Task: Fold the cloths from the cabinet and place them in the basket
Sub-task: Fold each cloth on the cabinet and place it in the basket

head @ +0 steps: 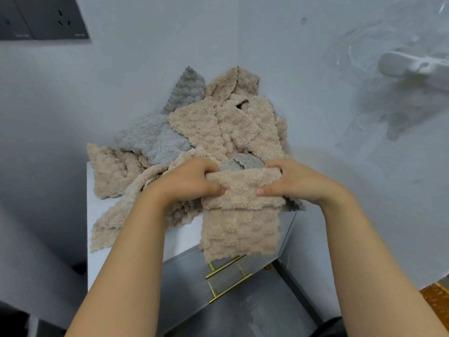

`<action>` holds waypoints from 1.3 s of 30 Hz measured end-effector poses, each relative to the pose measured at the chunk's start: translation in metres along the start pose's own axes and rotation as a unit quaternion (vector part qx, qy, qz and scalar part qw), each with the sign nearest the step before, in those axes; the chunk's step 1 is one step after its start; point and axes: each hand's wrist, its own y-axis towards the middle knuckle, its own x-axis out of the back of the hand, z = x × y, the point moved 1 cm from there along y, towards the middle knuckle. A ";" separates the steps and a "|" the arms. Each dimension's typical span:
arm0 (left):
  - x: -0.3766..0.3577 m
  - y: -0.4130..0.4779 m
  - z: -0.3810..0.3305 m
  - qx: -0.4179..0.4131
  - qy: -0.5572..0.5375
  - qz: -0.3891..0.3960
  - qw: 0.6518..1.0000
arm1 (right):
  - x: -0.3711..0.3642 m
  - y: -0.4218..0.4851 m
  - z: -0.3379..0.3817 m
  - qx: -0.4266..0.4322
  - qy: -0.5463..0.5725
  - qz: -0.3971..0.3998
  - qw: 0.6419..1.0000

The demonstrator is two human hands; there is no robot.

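Bare forearms [126, 263] reach in as both hands grip a fluffy beige textured cloth [240, 222] at the front edge of a white cabinet top [97, 263].

The left hand [192, 181] and right hand [296, 183] each curl their fingers over the cloth's folded upper edge, thumbs pinching its front. Its lower half hangs down to two brass bar handles [228, 287] on the grey cabinet front. Just behind, a loose heap of beige and grey fleecy cloths [194, 132] lies on the top in the pale wall corner, and a dark grey socket panel [43, 18] is mounted far left.

Head camera looks down, close over the cabinet [184, 235]
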 end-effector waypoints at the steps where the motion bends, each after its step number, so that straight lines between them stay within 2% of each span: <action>1: 0.005 -0.004 -0.003 -0.012 -0.054 -0.013 0.998 | 0.002 -0.003 0.004 0.012 0.082 0.004 0.997; 3: 0.011 -0.010 -0.009 -0.031 -0.176 -0.054 0.982 | 0.006 -0.006 0.010 0.065 0.251 0.021 0.966; 5: 0.012 -0.009 -0.011 -0.028 -0.271 -0.115 0.955 | 0.007 0.000 0.011 0.075 0.310 -0.027 0.947; 7: 0.010 -0.003 -0.013 -0.020 -0.272 -0.197 0.942 | 0.006 0.015 0.007 0.040 0.256 -0.142 0.955; 9: 0.005 0.004 -0.016 -0.018 -0.225 -0.261 0.938 | 0.003 0.025 0.007 0.031 0.217 -0.235 0.947; 11: -0.001 0.010 -0.014 -0.015 -0.199 -0.300 0.933 | -0.002 0.033 0.005 0.053 0.218 -0.268 0.937; 13: -0.009 0.016 -0.009 -0.012 -0.188 -0.314 0.930 | -0.009 0.037 0.001 0.039 0.196 -0.268 0.942; 18: -0.025 0.025 0.004 0.013 -0.174 -0.306 0.936 | -0.021 0.042 -0.014 0.036 0.172 -0.229 0.957; 24: -0.022 0.022 0.006 -0.023 -0.186 -0.299 0.936 | -0.018 0.039 -0.015 0.065 0.155 -0.263 0.950; 26: -0.017 0.019 0.007 -0.043 -0.162 -0.268 0.949 | -0.014 0.035 -0.015 0.066 0.128 -0.252 0.957; 29: -0.007 0.012 0.009 -0.056 -0.098 -0.176 0.978 | -0.009 0.029 -0.018 0.062 0.081 -0.218 0.971; 31: -0.002 0.007 0.010 -0.069 -0.054 -0.102 0.991 | -0.006 0.023 -0.019 0.058 0.054 -0.179 0.981; 33: 0.001 0.002 0.008 -0.072 -0.054 -0.066 0.994 | -0.001 0.017 -0.019 0.050 0.038 -0.123 0.990; 37: -0.004 0.004 0.000 -0.068 -0.035 -0.109 0.991 | 0.006 0.005 -0.016 0.027 0.162 -0.081 0.983; 39: -0.011 0.008 -0.002 -0.048 0.013 -0.129 0.990 | 0.002 0.006 -0.017 0.023 0.148 -0.092 0.985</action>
